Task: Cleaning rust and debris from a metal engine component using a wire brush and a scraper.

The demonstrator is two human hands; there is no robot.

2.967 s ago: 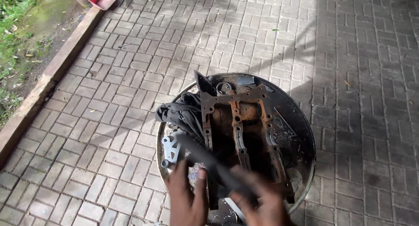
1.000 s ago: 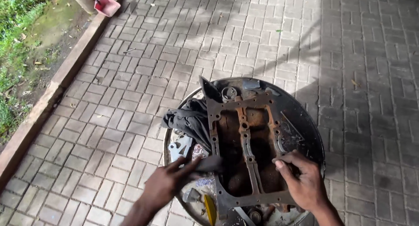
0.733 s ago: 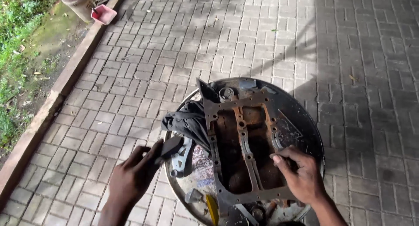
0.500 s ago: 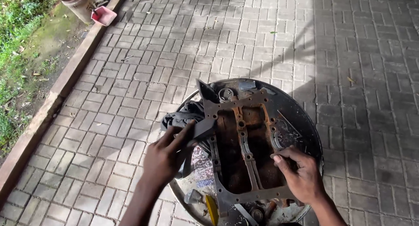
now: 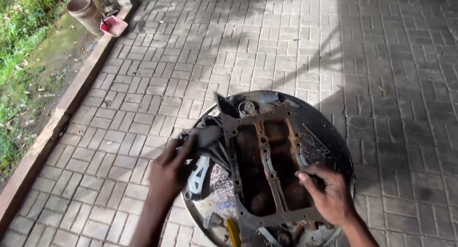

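A round metal basin (image 5: 334,132) lies on the brick paving and holds a rusty rectangular metal frame (image 5: 267,156) with crossbars. My left hand (image 5: 171,168) is at the basin's left rim, fingers closed around a dark flat part (image 5: 206,136) beside a bundle of dark pieces. My right hand (image 5: 324,192) rests on the frame's right side, fingers gripping its edge. A silver bracket (image 5: 198,178) lies just below my left hand. A yellow-handled tool (image 5: 233,231) pokes out at the basin's near edge.
Grey brick paving (image 5: 286,46) spreads all around the basin. A concrete kerb (image 5: 62,108) runs along the left, with grass and soil beyond it. A clay-coloured pot (image 5: 83,10) and a small red tray (image 5: 113,25) sit at the kerb's far end.
My left hand has carried the dark flat part from the basin's near side up to its left rim. My right hand has stayed on the frame's right edge.
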